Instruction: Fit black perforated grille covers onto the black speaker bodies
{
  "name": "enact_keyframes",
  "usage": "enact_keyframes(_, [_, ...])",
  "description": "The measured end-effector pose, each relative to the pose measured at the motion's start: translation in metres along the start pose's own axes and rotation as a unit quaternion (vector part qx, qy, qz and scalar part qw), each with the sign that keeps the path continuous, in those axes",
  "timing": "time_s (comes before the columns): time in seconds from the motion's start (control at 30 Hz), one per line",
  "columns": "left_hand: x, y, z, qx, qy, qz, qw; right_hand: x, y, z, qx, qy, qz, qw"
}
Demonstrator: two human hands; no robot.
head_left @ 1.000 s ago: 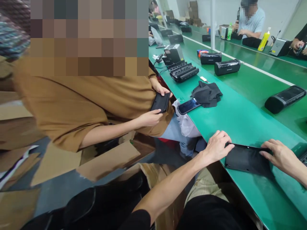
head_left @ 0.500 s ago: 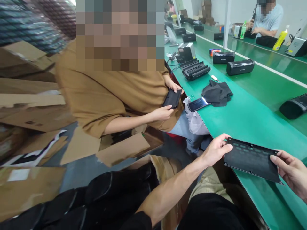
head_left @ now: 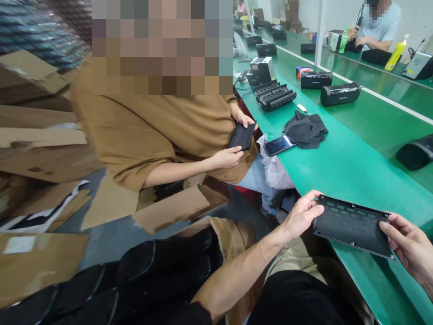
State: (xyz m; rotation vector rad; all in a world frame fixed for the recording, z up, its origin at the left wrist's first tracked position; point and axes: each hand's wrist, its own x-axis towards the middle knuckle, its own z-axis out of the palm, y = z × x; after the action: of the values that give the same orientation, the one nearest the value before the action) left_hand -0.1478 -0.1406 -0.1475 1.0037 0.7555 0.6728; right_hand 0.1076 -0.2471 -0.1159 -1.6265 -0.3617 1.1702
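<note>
A flat black plastic panel (head_left: 352, 225) with a row of slots along its upper edge is held just above the near edge of the green table (head_left: 338, 171). My left hand (head_left: 302, 215) pinches its left end between thumb and fingers. My right hand (head_left: 407, 243) grips its right end at the lower right of the view. The panel is tilted with its inner face toward me.
A person in a brown shirt sits to my left holding a black part (head_left: 241, 136) in both hands. On the table lie a phone (head_left: 279, 145), black cloths (head_left: 305, 130), a black cradle (head_left: 274, 95) and black speakers (head_left: 340, 94). Cardboard (head_left: 40, 149) is piled at left. Another person sits at far right.
Both my hands have lifted the black panel off the table and tilted it up. The camera has swung a little to the left.
</note>
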Motion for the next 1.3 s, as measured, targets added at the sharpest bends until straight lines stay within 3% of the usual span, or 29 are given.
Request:
enact_keyframes(0.9, [-0.003, 0.002, 0.001, 0.039, 0.01, 0.005, 0.999, 0.001, 0.01, -0.004, -0.027, -0.006, -0.001, 1.0])
enact_keyframes(1.17, [0.005, -0.015, -0.004, 0.018, 0.019, 0.012, 1.0, 0.01, 0.02, -0.014, 0.011, -0.041, 0.003, 0.999])
enact_keyframes(1.3, [0.007, -0.024, -0.009, 0.011, 0.024, 0.013, 1.0, 0.008, 0.018, -0.014, 0.074, -0.018, 0.032, 0.997])
